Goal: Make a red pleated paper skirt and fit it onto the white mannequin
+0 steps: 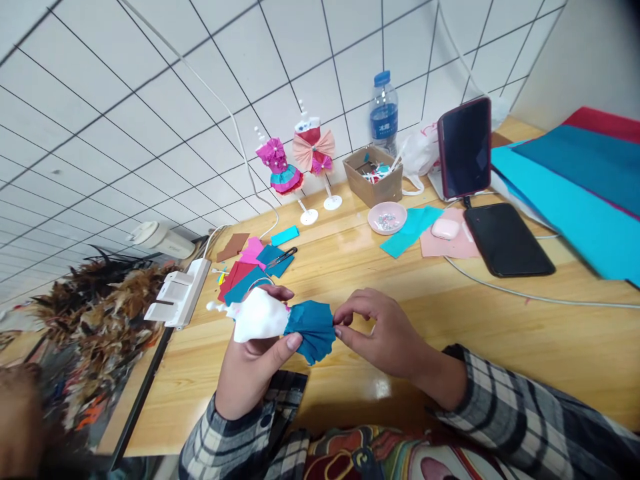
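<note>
A small white dress form lies sideways in my left hand, its neck end pointing left. Around its lower part sits a pleated teal crepe-paper skirt. My left thumb presses on the skirt near the waist, and the other fingers wrap behind the form. With thumb and forefinger, my right hand pinches the skirt's hem at its right edge. Beyond my left hand lie teal, red, pink and brown paper pieces, with small black-handled snips on top.
Two dressed mini mannequins stand by the tiled wall. A cardboard box, a pink bead dish, a water bottle and phones are behind. A power strip and feathers lie left; paper sheets right.
</note>
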Demonstrator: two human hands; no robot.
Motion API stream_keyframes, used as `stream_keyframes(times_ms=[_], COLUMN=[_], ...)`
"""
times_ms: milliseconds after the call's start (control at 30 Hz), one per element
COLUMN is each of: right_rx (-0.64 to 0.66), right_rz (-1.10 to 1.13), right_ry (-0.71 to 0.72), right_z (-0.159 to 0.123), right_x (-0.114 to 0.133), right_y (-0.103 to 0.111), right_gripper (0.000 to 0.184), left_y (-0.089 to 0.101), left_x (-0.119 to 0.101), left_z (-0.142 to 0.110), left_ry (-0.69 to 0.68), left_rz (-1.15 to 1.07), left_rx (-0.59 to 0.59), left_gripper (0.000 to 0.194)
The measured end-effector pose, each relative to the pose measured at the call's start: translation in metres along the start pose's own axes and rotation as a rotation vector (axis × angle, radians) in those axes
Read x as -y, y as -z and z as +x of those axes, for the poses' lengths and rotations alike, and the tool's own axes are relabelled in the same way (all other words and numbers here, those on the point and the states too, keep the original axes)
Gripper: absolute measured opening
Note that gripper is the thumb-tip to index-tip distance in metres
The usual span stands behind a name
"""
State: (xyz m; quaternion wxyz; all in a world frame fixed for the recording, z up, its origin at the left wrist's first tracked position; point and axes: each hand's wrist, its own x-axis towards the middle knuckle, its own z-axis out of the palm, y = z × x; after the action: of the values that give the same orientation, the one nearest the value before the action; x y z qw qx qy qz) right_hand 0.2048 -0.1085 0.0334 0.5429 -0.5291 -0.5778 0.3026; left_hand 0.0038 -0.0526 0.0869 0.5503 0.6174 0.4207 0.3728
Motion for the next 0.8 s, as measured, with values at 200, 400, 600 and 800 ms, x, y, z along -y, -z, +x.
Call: stream_keyframes(times_ms=[200, 400, 600, 800], right_rx=[0.022, 0.049, 0.143, 0.171], right_rz=[0.041, 0.159, 0.281, 0.329], right_ry=[-0.038, -0.106, -0.302, -0.309], right_z=[-0.001, 0.000, 0.001, 0.001], right_x=[0.004, 0.007, 0.007, 0.007], right_y=[0.004, 0.008, 0.005, 0.006], right_gripper=[0.007, 0.006, 0.008, 0.002], left_y=[-0.004, -0.007, -0.003, -0.010], left_x=[-0.008, -0.014, -0.009, -0.013], left_z=[0.000, -0.001, -0.002, -0.005], left_ry=[-0.065, -0.053, -0.031, 0.009], left_rz=[0.087, 0.051, 0.068, 0.039], left_rx=[-0.004, 0.003, 0.015, -0.008], left_gripper=[0.051, 0.051, 0.054, 0.055])
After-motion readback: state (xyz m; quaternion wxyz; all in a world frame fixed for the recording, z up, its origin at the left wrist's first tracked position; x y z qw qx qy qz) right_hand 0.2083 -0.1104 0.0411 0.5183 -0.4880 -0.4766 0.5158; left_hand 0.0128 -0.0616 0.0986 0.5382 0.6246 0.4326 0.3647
